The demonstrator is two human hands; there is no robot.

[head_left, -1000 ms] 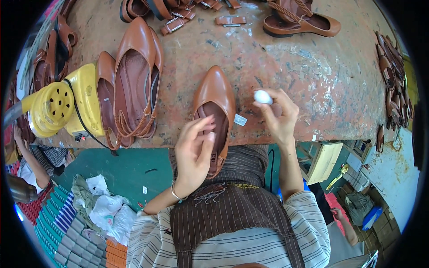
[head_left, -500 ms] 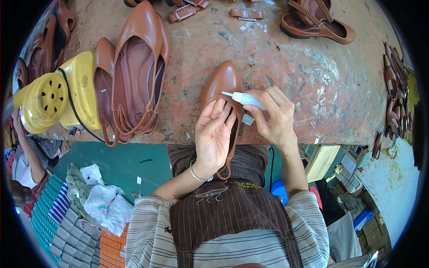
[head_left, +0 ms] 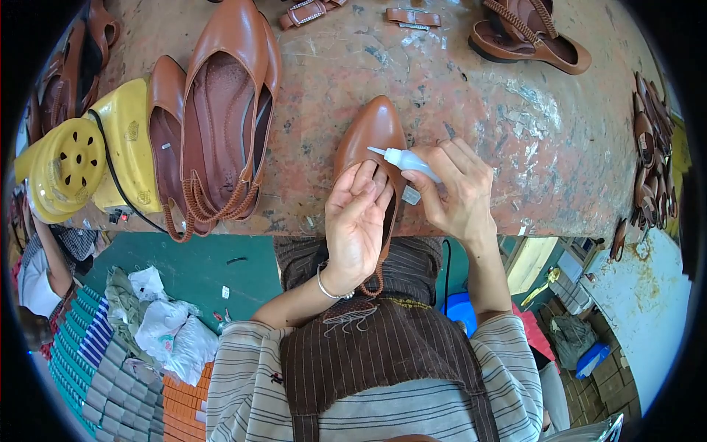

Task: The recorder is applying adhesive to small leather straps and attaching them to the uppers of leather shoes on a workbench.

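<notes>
A brown pointed-toe slingback shoe [head_left: 370,131] lies at the table's front edge with its toe pointing away from me. My left hand [head_left: 353,228], palm up, has its fingers tucked into the shoe's opening and holds it by the upper's edge; the fingertips are partly hidden. In my right hand [head_left: 462,188] is a small white squeeze bottle [head_left: 414,163], pinched between thumb and fingers. Its thin nozzle points left, over the front edge of the shoe's opening. I cannot tell whether the tip touches the leather. The braided heel strap [head_left: 374,283] hangs toward my apron.
Several brown shoes [head_left: 224,96] stand stacked at left, beside a yellow machine [head_left: 121,140] with a black cable. Strap pieces with buckles [head_left: 414,18] and another pair of shoes [head_left: 530,40] lie farther back. Shoes hang along the right side [head_left: 648,147]. Plastic bags [head_left: 173,331] lie below left.
The view has shifted slightly. The squeeze bottle is tilted a little more, its nozzle still over the shoe's opening edge. Both hands keep their grips.
</notes>
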